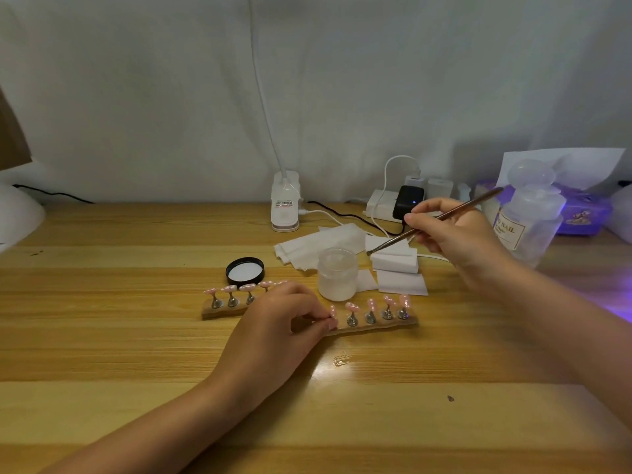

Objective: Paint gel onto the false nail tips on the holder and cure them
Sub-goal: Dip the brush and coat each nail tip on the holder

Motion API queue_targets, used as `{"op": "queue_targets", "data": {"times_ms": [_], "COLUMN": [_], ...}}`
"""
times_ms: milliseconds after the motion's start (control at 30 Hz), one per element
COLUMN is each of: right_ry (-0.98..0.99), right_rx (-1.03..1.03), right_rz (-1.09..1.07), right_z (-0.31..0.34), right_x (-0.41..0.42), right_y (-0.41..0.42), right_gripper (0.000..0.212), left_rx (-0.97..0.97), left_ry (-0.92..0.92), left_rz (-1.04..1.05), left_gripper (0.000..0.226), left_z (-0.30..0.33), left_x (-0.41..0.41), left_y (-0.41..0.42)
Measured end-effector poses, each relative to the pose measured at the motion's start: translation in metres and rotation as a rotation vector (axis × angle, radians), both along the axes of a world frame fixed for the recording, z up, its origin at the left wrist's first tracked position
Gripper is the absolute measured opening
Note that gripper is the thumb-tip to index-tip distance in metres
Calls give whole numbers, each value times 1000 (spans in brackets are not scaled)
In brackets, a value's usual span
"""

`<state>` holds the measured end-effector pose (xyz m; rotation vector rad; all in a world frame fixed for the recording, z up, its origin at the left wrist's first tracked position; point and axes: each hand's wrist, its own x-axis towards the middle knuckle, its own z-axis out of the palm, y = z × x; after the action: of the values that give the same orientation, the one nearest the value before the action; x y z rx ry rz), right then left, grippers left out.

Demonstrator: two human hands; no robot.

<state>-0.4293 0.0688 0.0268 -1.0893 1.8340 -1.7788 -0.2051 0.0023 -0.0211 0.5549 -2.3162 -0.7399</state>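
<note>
On the wooden table, your left hand pinches the nail holder; your right hand, at two o'clock, grips the brush.

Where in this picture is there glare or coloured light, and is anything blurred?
Head view: white glare on the table near the holder; violet glow at the right edge by the tissue box; the bottle looks soft; wide-angle lens bends the edges.

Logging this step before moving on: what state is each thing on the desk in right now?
Gel jar: open, upright.
Jar lid: off, lying inside-up beside the jar.
Brush: held by right hand, tip above the wipes.
Nail holder: flat on desk, tips standing on it.
Left hand: pinching the holder's end tip.
Black adapter: light on.
</note>
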Motion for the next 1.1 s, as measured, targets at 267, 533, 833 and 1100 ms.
{"op": "queue_targets", "data": {"times_ms": [267,533,833,1100], "right_ry": [473,831,722,818], "right_rx": [-278,-384,-435,-394], "right_rz": [96,100,106,78], "right_z": [-16,-44,-47,-53], "right_x": [36,60,69,68], "right_y": [35,51,54,51], "right_gripper": [19,27,44,47], "left_rx": [-133,-96,4,43], "left_ry": [13,35,143,159], "left_rz": [-16,-27,-70,-96], "left_gripper": [11,15,31,28], "left_z": [0,2,3,1], "left_x": [2,3,2,2], "left_y": [1,3,3,2]}}
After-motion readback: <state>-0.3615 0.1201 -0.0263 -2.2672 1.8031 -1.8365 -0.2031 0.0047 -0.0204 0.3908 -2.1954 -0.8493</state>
